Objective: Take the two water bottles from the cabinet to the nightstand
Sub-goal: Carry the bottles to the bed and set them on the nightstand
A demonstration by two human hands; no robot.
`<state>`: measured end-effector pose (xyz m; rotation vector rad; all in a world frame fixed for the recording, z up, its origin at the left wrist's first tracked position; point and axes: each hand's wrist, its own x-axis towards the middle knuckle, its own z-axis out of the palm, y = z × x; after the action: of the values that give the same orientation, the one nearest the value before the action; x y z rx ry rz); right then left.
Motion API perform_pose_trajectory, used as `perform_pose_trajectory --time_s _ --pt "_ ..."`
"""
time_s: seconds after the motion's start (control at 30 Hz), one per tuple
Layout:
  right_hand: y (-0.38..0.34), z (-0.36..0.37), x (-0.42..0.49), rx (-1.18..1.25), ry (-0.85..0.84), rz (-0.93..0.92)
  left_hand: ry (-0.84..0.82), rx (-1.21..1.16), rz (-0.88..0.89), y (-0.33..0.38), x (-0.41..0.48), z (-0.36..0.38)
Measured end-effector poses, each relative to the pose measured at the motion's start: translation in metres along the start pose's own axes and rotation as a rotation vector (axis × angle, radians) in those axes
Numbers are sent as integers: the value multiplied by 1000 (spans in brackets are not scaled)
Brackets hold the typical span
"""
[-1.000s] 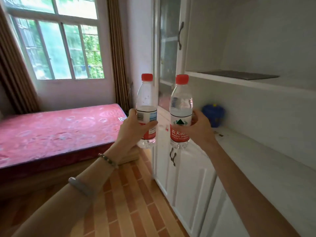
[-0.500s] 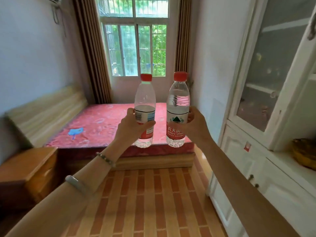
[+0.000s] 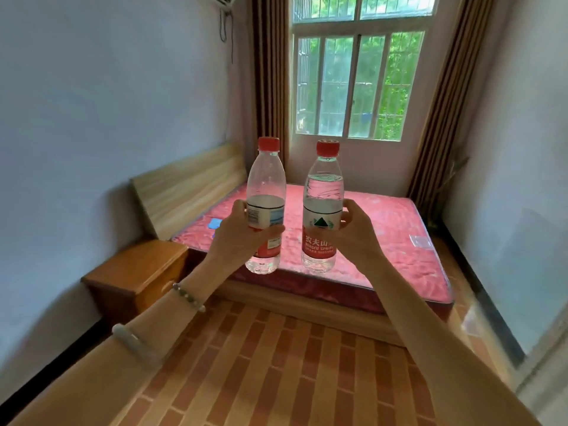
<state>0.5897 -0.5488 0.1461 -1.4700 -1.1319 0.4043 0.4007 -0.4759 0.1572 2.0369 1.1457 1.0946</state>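
Observation:
My left hand [image 3: 238, 236] grips a clear, half-full water bottle [image 3: 266, 186] with a red cap, held upright in front of me. My right hand [image 3: 353, 235] grips a fuller bottle [image 3: 322, 192] with a red cap and a red and white label, also upright. The two bottles hang side by side, a small gap between them. The wooden nightstand [image 3: 135, 272] stands low at the left against the wall, beside the bed, below and left of my left hand. The cabinet is out of view apart from a pale edge at the lower right.
A bed with a red mattress [image 3: 384, 241] and a wooden headboard [image 3: 187, 189] fills the far half of the room. Behind it is a barred window [image 3: 356, 84] with brown curtains. The floor [image 3: 276, 370] is brick-patterned. A small blue thing [image 3: 215, 223] lies on the mattress.
The view has swung left, away from the cabinet, which has left the frame. The nightstand and bed now sit more centrally. Both hands keep the bottles upright in the same grip.

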Motion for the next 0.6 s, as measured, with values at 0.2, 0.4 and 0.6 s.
perform_pose_trajectory --time_s 0.2,0.4,0.6 --pt "25 40 112 24 -120 -65 113 46 -67 -32 83 8" --pt "40 87 192 74 -222 -117 207 15 -154 -66 142 8" --pt "54 142 244 163 -339 -107 273 51 -236 -116 176 -3"
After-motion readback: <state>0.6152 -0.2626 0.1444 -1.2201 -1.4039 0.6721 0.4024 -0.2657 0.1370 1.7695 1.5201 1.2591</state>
